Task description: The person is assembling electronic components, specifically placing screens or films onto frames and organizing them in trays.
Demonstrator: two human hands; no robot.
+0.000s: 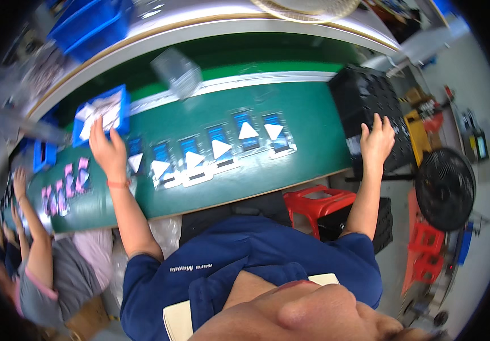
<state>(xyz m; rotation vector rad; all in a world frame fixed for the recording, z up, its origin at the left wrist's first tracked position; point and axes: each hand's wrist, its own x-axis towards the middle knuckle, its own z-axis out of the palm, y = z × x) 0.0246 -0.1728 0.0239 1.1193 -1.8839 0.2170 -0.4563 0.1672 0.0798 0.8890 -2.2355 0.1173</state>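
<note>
My left hand (pixel 107 152) is raised at the front of a small blue bin (pixel 124 109), fingers apart. White paper-like pieces (pixel 106 109) fill the bin, and the fingertips overlap them in view; I cannot tell if they touch. Across the green table runs a slanting row of several clear packs with blue contents, each bearing a white triangle (pixel 248 131). Another white triangle (pixel 220 149) lies on a pack nearer the middle. Over at the right, my right hand (pixel 377 141) has its fingers spread beside a black crate (pixel 364 91) and holds nothing visible.
A clear plastic box (pixel 178 74) stands at the table's back edge. Pink and blue packs (pixel 66 184) lie farther left, near a co-worker's hand (pixel 19 183). A red stool (pixel 317 204) sits below the front edge; a black fan (pixel 445 188) stands right.
</note>
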